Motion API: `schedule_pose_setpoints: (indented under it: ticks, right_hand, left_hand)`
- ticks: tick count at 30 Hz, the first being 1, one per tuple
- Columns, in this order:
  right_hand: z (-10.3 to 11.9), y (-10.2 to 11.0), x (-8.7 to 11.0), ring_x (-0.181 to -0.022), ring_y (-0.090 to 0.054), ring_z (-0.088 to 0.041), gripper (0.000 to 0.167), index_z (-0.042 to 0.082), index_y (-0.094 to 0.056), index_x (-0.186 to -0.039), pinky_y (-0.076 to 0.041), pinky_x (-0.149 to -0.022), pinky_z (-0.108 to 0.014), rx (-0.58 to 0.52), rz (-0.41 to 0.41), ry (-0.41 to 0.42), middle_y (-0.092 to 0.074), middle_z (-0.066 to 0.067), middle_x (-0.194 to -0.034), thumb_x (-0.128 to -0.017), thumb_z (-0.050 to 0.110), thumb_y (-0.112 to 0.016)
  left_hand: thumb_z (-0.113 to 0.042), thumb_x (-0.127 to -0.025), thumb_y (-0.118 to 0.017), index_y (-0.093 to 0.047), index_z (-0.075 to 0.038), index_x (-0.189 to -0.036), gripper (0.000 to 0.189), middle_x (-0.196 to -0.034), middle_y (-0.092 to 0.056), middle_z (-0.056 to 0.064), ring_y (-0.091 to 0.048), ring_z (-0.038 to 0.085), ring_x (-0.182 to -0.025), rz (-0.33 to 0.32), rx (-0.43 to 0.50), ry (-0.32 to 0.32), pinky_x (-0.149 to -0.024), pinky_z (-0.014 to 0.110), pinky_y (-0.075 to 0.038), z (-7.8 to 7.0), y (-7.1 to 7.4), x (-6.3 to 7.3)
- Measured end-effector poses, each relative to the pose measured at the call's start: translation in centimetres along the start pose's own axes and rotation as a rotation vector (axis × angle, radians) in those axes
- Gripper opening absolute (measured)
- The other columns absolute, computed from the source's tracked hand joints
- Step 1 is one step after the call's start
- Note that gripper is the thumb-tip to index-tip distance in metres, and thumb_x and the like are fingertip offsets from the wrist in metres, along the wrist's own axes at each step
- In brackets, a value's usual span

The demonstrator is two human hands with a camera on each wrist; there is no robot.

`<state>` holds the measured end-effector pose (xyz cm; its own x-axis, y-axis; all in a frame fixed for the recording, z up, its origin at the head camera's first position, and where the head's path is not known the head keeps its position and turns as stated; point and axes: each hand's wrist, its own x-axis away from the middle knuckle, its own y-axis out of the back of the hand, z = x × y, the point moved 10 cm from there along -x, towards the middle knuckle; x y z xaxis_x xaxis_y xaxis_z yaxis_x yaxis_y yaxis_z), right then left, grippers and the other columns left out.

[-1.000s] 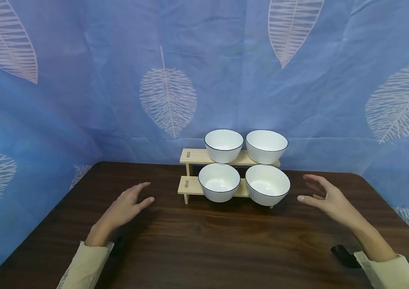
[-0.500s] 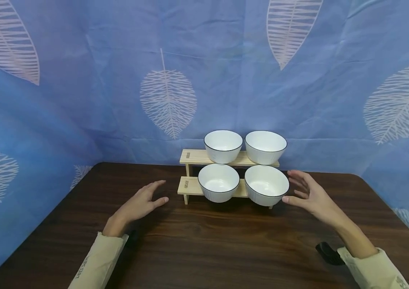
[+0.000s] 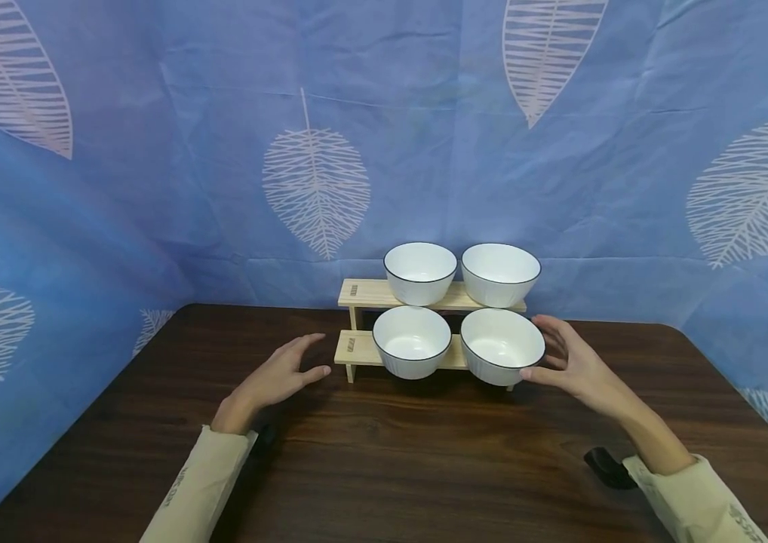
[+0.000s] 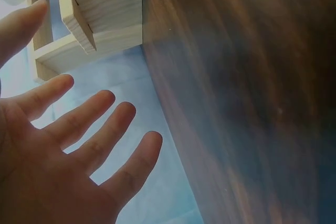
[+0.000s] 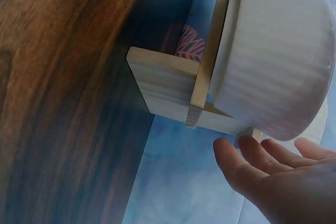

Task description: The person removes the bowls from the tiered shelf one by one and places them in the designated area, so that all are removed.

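Two white bowls with dark rims, the front right bowl (image 3: 502,347) and front left bowl (image 3: 411,343), stand on the lower tier of a pale wooden rack (image 3: 360,348). My right hand (image 3: 579,368) is at the right side of the front right bowl. Its thumb tip overlaps the bowl's outer wall, and the relaxed fingers reach along the far side. From the right wrist, fingers (image 5: 241,169) show close to that ribbed bowl (image 5: 278,51). Left of the rack my left hand (image 3: 275,377) hovers with fingers spread and nothing in it, as the left wrist view confirms.
Two similar bowls, a back left bowl (image 3: 420,275) and a back right bowl (image 3: 501,277), stand on the higher tier (image 3: 367,294). The rack rests on a dark wooden table (image 3: 384,467). A blue leaf-patterned cloth (image 3: 384,151) hangs behind.
My right hand has moved left, from beside the rack up to the front right bowl. The left hand has moved right, nearer the rack. The bowls stay in place.
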<state>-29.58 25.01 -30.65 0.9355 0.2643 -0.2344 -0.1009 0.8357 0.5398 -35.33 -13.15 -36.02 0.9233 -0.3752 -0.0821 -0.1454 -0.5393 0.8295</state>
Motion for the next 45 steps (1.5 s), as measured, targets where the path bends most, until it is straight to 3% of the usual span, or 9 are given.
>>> schedule_pose_setpoints:
  ticks: [5,13,27,33,36,39,45]
  right_hand:
    - [0.1,-0.5,-0.3,-0.14,-0.024,-0.061,0.095,-0.01,-0.012,-0.156,-0.034,-0.102,-0.072,-0.003,0.012,-0.007,-0.016,-0.036,-0.157,-0.09,0.007,-0.077]
    - [0.3,-0.7,-0.7,-0.139,-0.026,-0.061,0.097,-0.01,-0.01,-0.156,-0.038,-0.1,-0.07,0.001,0.004,-0.015,-0.015,-0.038,-0.157,-0.088,0.006,-0.078]
    - [0.3,-0.9,-1.0,-0.138,-0.031,-0.057,0.099,-0.012,-0.009,-0.155,-0.052,-0.091,-0.047,0.006,0.005,-0.015,-0.017,-0.038,-0.157,-0.088,0.006,-0.079]
    - [0.4,-1.1,-1.2,-0.134,-0.038,-0.054,0.099,-0.012,-0.008,-0.155,-0.054,-0.081,-0.027,-0.023,0.012,-0.01,-0.018,-0.037,-0.156,-0.088,0.006,-0.079]
    - [0.3,-1.2,-1.3,-0.131,-0.041,-0.053,0.1,-0.011,-0.008,-0.155,-0.054,-0.078,-0.023,-0.033,0.009,-0.003,-0.019,-0.037,-0.155,-0.087,0.005,-0.079]
    - [0.2,-1.3,-1.3,-0.129,-0.043,-0.052,0.1,-0.011,-0.008,-0.156,-0.055,-0.079,-0.028,-0.029,-0.002,0.001,-0.021,-0.035,-0.153,-0.087,0.005,-0.079]
    - [-0.4,-1.4,-1.4,-0.127,-0.046,-0.051,0.102,-0.009,-0.011,-0.156,-0.05,-0.09,-0.054,0.036,-0.048,-0.04,-0.026,-0.034,-0.151,-0.085,0.014,-0.081]
  left_hand:
    - [-0.03,-0.101,-0.064,-0.037,0.005,-0.153,0.067,-0.154,-0.038,0.028,-0.036,0.047,-0.141,0.007,-0.003,-0.025,-0.11,0.064,-0.031,-0.5,-0.1,-0.5]
    - [-0.03,-0.1,-0.066,-0.037,0.006,-0.153,0.07,-0.155,-0.037,0.028,-0.037,0.044,-0.142,0.023,0.0,-0.041,-0.111,0.061,-0.032,-1.3,-0.5,-0.9]
    - [-0.029,-0.099,-0.068,-0.038,0.006,-0.152,0.07,-0.155,-0.039,0.026,-0.037,0.041,-0.143,0.051,0.02,-0.037,-0.113,0.056,-0.032,-1.8,-1.8,-2.5]
    - [-0.027,-0.099,-0.069,-0.037,0.008,-0.152,0.071,-0.155,-0.039,0.026,-0.037,0.041,-0.143,0.054,0.028,-0.059,-0.114,0.055,-0.032,-1.9,-2.1,-2.9]
    - [-0.026,-0.099,-0.069,-0.037,0.01,-0.151,0.071,-0.155,-0.039,0.027,-0.036,0.041,-0.143,0.049,0.029,-0.065,-0.114,0.055,-0.031,-2.1,-2.2,-3.2]
    - [-0.028,-0.098,-0.069,-0.036,0.011,-0.151,0.073,-0.155,-0.038,0.028,-0.035,0.041,-0.144,0.047,0.034,-0.065,-0.115,0.054,-0.03,-2.2,-2.3,-3.4]
    - [-0.031,-0.099,-0.069,-0.032,0.013,-0.152,0.077,-0.153,-0.04,0.03,-0.041,0.042,-0.14,0.043,0.07,-0.072,-0.112,0.054,-0.035,-2.4,-2.5,-3.8]
